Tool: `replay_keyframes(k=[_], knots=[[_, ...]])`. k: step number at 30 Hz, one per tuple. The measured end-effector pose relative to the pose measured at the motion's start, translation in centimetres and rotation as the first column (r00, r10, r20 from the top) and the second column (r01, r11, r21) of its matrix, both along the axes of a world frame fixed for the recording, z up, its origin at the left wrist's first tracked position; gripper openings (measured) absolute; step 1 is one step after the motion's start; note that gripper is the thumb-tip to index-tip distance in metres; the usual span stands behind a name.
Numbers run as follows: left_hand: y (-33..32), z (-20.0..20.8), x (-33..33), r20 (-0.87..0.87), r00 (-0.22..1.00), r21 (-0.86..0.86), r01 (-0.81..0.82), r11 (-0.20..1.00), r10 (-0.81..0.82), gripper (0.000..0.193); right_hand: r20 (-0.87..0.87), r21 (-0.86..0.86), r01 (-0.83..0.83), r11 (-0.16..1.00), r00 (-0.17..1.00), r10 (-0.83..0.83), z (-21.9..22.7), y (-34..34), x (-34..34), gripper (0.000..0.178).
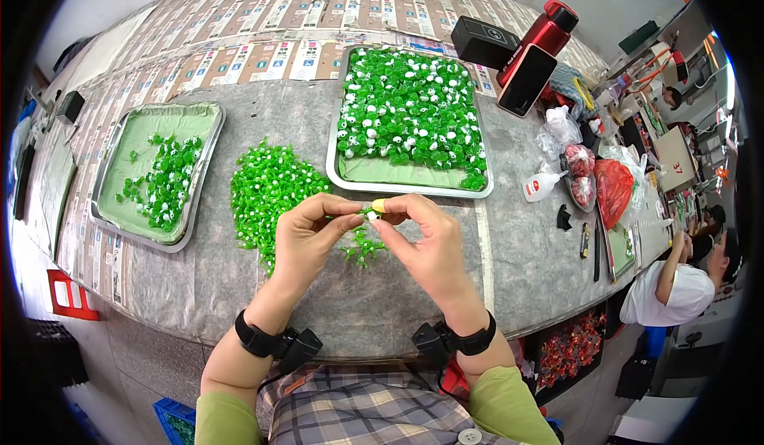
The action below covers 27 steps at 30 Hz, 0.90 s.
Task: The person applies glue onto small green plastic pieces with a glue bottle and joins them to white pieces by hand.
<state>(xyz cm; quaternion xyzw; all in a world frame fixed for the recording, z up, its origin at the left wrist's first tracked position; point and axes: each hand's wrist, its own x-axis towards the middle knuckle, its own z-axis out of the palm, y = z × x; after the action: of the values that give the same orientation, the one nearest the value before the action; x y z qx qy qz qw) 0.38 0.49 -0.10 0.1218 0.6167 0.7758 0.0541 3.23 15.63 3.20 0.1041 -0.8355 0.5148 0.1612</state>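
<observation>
In front of my chest, my left hand (309, 234) and my right hand (430, 242) meet with fingertips pinched together. Between them is a tiny green and white plastic piece (372, 215), mostly hidden by the fingers. A yellow cover (379, 205) sits on my right index fingertip. Just beyond my left hand lies a heap of small green plastic pieces (270, 182) with white spots. A few loose green pieces (363, 249) rest on the table below my fingertips. Past my hands stands a metal tray (398, 190) filled with green pieces and white eyeball-like beads.
At the left, another metal tray (127, 139) holds fewer such pieces. A red bottle (557, 27), a phone (527, 79) and a black box (484, 42) stand at the back right. Nearer are a white squeeze bottle (543, 186) and red bag (613, 190). Another person (672, 294) sits far right.
</observation>
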Motion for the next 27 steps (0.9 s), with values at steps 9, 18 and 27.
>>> replay_keyframes(k=[9, 18, 27], knots=[[0.1, 0.7, 0.2, 0.085, 0.995, 0.036, 0.041, 0.998, -0.044, 0.009, 0.19, -0.451, -0.073, 0.889, 0.966, 0.176, -1.3, 0.7, -0.1, 0.018], [0.2, 0.6, 0.4, 0.158, 0.987, 0.065, 0.028, 0.998, -0.038, 0.011, 0.216, -0.389, 0.043, 0.92, 0.975, 0.046, -1.4, -0.4, 0.3, 0.014], [0.5, 1.7, 0.7, -0.344, 0.936, -0.294, -0.174, 0.94, 0.066, 0.012, 0.266, -0.423, -0.068, 0.903, 0.944, 0.196, -1.2, 1.3, -0.1, 0.017]])
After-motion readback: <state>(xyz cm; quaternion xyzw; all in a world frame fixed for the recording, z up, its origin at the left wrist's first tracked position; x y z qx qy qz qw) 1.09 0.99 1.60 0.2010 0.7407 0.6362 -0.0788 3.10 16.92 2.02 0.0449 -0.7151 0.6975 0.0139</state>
